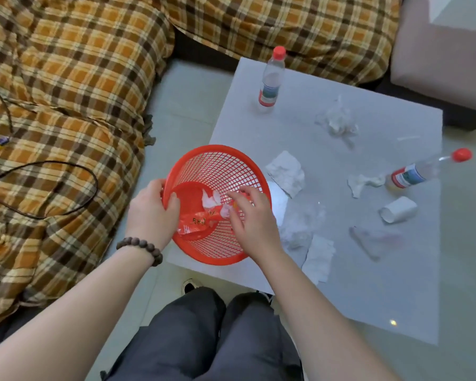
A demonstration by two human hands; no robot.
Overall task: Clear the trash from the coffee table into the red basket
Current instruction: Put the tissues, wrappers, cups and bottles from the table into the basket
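The red mesh basket [220, 166] is tilted over the near left corner of the grey coffee table [368, 284]. My left hand [151, 213] grips its left rim. My right hand [248, 215] reaches into the basket's mouth, fingers spread, just above an orange snack wrapper [198, 221] and a bit of white paper [210, 199] lying inside. On the table lie crumpled tissues [286, 171], a folded tissue [319, 257], clear plastic wraps [338, 119], a tipped paper cup [399, 210], an upright bottle [271, 81] and a bottle on its side [423, 171].
A plaid-covered sofa [66, 105] runs along the left and back, with a dark cable [52, 166] lying on it. A pinkish cushion [437, 59] sits at the back right. My knees [217, 334] are against the table's near edge.
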